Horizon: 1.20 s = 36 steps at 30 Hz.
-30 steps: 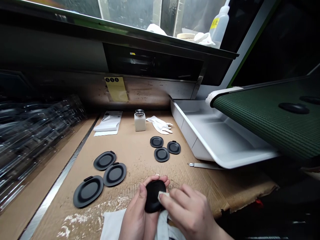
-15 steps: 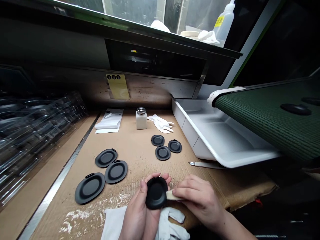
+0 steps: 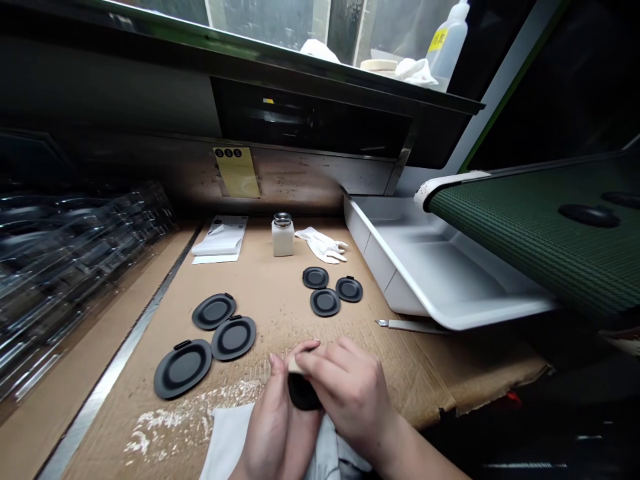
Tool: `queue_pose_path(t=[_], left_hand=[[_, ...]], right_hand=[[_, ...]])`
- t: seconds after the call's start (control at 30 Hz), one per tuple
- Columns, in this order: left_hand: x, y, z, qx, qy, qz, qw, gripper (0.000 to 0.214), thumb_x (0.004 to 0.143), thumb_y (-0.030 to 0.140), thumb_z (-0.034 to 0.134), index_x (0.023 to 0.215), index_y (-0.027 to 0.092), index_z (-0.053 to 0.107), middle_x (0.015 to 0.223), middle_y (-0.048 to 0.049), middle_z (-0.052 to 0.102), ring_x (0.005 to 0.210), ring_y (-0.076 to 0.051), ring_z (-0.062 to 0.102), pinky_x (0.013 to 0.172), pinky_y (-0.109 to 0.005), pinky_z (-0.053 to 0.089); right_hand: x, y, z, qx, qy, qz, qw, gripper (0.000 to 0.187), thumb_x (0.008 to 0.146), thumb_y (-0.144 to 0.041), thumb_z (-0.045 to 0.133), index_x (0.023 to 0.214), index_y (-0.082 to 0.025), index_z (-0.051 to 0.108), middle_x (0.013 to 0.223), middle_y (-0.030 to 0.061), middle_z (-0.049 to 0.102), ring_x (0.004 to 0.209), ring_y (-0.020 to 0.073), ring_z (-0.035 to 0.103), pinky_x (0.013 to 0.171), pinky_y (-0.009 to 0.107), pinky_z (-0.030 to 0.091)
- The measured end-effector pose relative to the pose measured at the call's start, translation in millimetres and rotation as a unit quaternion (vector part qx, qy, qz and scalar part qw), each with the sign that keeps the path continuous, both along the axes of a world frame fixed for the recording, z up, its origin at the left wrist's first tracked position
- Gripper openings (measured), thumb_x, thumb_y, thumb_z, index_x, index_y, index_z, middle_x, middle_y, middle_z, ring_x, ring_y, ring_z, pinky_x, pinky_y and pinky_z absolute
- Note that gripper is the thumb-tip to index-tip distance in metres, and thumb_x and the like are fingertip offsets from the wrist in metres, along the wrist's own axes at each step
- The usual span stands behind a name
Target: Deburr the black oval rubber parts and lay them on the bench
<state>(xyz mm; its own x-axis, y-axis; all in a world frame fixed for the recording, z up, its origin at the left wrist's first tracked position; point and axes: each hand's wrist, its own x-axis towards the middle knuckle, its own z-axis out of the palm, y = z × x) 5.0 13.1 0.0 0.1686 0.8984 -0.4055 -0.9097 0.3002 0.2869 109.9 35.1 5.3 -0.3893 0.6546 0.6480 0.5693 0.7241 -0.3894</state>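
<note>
My left hand (image 3: 273, 420) grips a small black oval part (image 3: 301, 395) near the front edge of the cardboard. My right hand (image 3: 345, 390) lies over the top of that part and hides most of it, its fingertips pinching a small pale wiping pad (image 3: 294, 365) against the part's upper rim. Under both hands lies a white cloth (image 3: 227, 443). Three large black oval lids (image 3: 215, 312) lie to the left on the cardboard, and three smaller ones (image 3: 325, 301) sit further back in the middle.
A white tray (image 3: 430, 280) stands at the right under a green conveyor belt (image 3: 525, 227) carrying black parts. A blade tool (image 3: 405, 325) lies by the tray. A small jar (image 3: 283, 235), a white glove (image 3: 323, 245) and a paper pack (image 3: 220, 241) sit at the back. Clear plastic trays (image 3: 70, 253) stack at left.
My right hand has swung from the part's right side up over its top, now covering it, with the pad moved to the upper rim. The left hand keeps its hold.
</note>
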Motion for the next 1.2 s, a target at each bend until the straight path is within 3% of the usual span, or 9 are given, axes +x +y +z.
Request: queue_pose_path(t=[0.13, 0.3, 0.37, 0.47, 0.57, 0.8, 0.97, 1.07, 1.2], left_hand=[[-2, -2, -2.0, -0.004, 0.002, 0.021, 1.0, 0.037, 0.091, 0.028, 0.033, 0.086, 0.011, 0.066, 0.093, -0.0093, 0.067, 0.101, -0.019, 0.058, 0.099, -0.035, 0.037], [-4, -4, -1.2, -0.027, 0.008, -0.02, 0.999, 0.047, 0.087, 0.046, 0.036, 0.101, 0.01, 0.063, 0.101, -0.0157, 0.066, 0.102, -0.025, 0.058, 0.092, -0.034, 0.043], [-3, -3, -1.7, -0.025, 0.024, -0.028, 0.999, 0.048, 0.085, 0.048, 0.038, 0.105, 0.011, 0.061, 0.101, -0.0166, 0.066, 0.101, -0.027, 0.059, 0.09, -0.036, 0.045], [-1, -2, -3.2, -0.003, 0.051, -0.013, 0.999, 0.045, 0.086, 0.044, 0.039, 0.107, 0.01, 0.059, 0.104, -0.0178, 0.066, 0.103, -0.028, 0.058, 0.091, -0.038, 0.044], [0, -2, -4.5, 0.01, 0.069, 0.0, 0.998, 0.041, 0.088, 0.039, 0.039, 0.105, 0.008, 0.06, 0.104, -0.019, 0.066, 0.103, -0.028, 0.058, 0.094, -0.04, 0.042], [-1, -1, -6.3, -0.001, 0.01, -0.009, 1.0, 0.046, 0.087, 0.046, 0.037, 0.097, 0.012, 0.066, 0.102, -0.0133, 0.067, 0.106, -0.025, 0.057, 0.099, -0.038, 0.038], [0, -1, -7.1, -0.001, 0.033, 0.026, 0.999, 0.034, 0.089, 0.032, 0.04, 0.095, 0.014, 0.067, 0.103, -0.0098, 0.068, 0.11, -0.022, 0.055, 0.103, -0.038, 0.034], [0, -2, -6.4, 0.014, 0.054, 0.027, 0.998, 0.034, 0.09, 0.03, 0.037, 0.097, 0.015, 0.066, 0.107, -0.0104, 0.067, 0.112, -0.022, 0.053, 0.103, -0.04, 0.033], [0, -5, -5.4, 0.06, 0.087, 0.012, 0.994, 0.041, 0.089, 0.04, 0.035, 0.103, 0.015, 0.064, 0.11, -0.013, 0.065, 0.112, -0.026, 0.053, 0.101, -0.048, 0.033]], right_hand=[[-3, 1, 0.7, -0.03, 0.007, -0.006, 1.0, 0.021, 0.088, -0.017, 0.045, 0.1, -0.02, 0.063, 0.079, 0.0031, 0.064, 0.073, 0.0147, 0.051, 0.066, 0.026, 0.042], [12, -14, 2.5, -0.01, -0.027, 0.123, 0.992, 0.024, 0.088, -0.017, 0.041, 0.097, -0.021, 0.063, 0.074, 0.0009, 0.065, 0.068, 0.0145, 0.051, 0.062, 0.027, 0.042], [27, -14, 4.0, -0.002, -0.065, 0.135, 0.989, 0.022, 0.089, -0.019, 0.042, 0.092, -0.021, 0.064, 0.072, 0.0, 0.065, 0.064, 0.0142, 0.049, 0.056, 0.027, 0.04], [52, -7, 7.0, 0.006, -0.096, 0.07, 0.993, 0.018, 0.087, -0.017, 0.048, 0.091, -0.022, 0.064, 0.073, -0.0002, 0.065, 0.064, 0.0137, 0.048, 0.054, 0.027, 0.038], [64, -2, 9.7, 0.004, -0.036, 0.013, 0.999, 0.022, 0.085, -0.009, 0.051, 0.101, -0.02, 0.061, 0.082, 0.0025, 0.066, 0.071, 0.0137, 0.052, 0.062, 0.027, 0.043], [15, -16, -2.6, 0.036, -0.016, -0.022, 0.999, 0.026, 0.084, -0.012, 0.05, 0.108, -0.016, 0.059, 0.078, 0.0059, 0.063, 0.07, 0.0171, 0.054, 0.062, 0.029, 0.046], [-17, -4, -4.5, 0.087, -0.029, -0.076, 0.993, 0.022, 0.086, -0.017, 0.047, 0.103, -0.014, 0.062, 0.071, 0.0065, 0.062, 0.064, 0.0176, 0.053, 0.055, 0.028, 0.043], [-18, 5, 6.6, 0.031, 0.049, -0.062, 0.996, 0.018, 0.086, -0.018, 0.05, 0.1, -0.018, 0.062, 0.076, 0.0043, 0.064, 0.07, 0.0162, 0.057, 0.064, 0.027, 0.046], [2, 2, 17.2, -0.021, 0.144, -0.082, 0.986, 0.02, 0.083, -0.013, 0.055, 0.1, -0.02, 0.06, 0.088, 0.0024, 0.065, 0.081, 0.014, 0.059, 0.075, 0.025, 0.047]])
